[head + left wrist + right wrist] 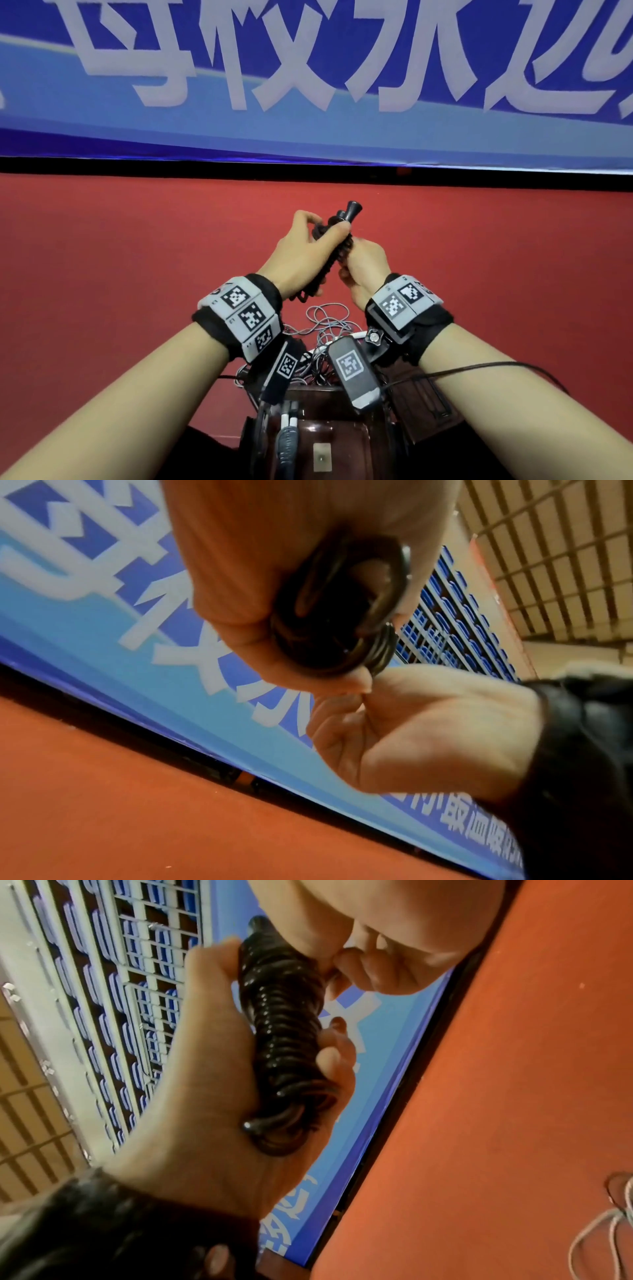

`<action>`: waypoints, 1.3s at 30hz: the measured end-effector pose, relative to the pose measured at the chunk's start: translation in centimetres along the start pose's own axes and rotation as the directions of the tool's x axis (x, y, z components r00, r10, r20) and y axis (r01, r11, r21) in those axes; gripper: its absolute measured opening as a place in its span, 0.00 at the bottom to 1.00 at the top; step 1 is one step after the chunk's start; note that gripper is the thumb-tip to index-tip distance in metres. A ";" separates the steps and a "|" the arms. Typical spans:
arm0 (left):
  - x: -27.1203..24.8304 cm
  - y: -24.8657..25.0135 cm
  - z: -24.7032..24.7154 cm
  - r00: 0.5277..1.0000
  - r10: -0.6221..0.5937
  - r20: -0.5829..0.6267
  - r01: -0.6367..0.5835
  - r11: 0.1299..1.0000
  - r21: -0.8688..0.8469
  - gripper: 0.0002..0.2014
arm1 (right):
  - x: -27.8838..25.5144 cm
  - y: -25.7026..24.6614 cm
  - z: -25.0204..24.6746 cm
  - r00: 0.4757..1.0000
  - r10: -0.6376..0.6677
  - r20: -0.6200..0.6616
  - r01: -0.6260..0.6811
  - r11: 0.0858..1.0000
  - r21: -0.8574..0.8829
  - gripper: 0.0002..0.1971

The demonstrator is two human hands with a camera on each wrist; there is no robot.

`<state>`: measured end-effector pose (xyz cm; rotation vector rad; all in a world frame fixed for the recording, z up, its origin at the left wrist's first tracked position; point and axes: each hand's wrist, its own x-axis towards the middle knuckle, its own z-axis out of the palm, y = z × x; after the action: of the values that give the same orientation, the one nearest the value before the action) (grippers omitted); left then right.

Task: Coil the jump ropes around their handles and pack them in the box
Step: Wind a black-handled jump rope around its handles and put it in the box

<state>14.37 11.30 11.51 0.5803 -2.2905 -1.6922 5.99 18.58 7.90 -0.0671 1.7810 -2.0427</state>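
Observation:
A black jump rope [345, 246] is wound in tight coils around its two handles, whose flared ends [352, 209] stick up. My left hand [305, 246] grips the bundle around its middle, thumb across the coils. My right hand [366, 263] is against the bundle's right side, fingers curled. In the right wrist view, my left hand [205, 1083] wraps the black coil [284, 1042] and my right hand's fingertips [346, 958] pinch at its upper turns. In the left wrist view, the coil [342, 615] sits in my left hand [257, 561], with my right hand [428, 723] just below it.
A loose grey jump rope [329, 318] lies tangled on the red floor [137, 291] under my wrists, also in the right wrist view [609, 1226]. A dark brown box [325, 438] stands near my body with handles in it. A blue banner [308, 85] runs along the far edge.

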 end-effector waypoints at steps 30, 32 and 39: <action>2.8 -0.9 -2.9 0.979 -0.203 -0.010 0.166 0.830 -0.532 0.17 | -2.4 -3.0 -1.4 0.807 0.317 0.499 -0.140 0.923 -0.359 0.13; 2.8 -0.9 -3.0 0.973 -0.230 -0.016 0.192 0.845 -0.500 0.18 | -2.5 -2.8 -1.3 0.816 0.303 0.493 -0.104 0.914 -0.391 0.12; 2.7 -1.9 -2.5 0.972 -0.226 -0.067 0.208 0.956 -0.206 0.25 | -2.7 -1.9 -1.2 0.803 0.335 0.492 -0.085 0.883 -0.462 0.13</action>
<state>13.35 7.44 10.38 0.8717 -2.0271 -1.9228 7.56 20.82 10.10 -0.5167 1.6990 -1.2600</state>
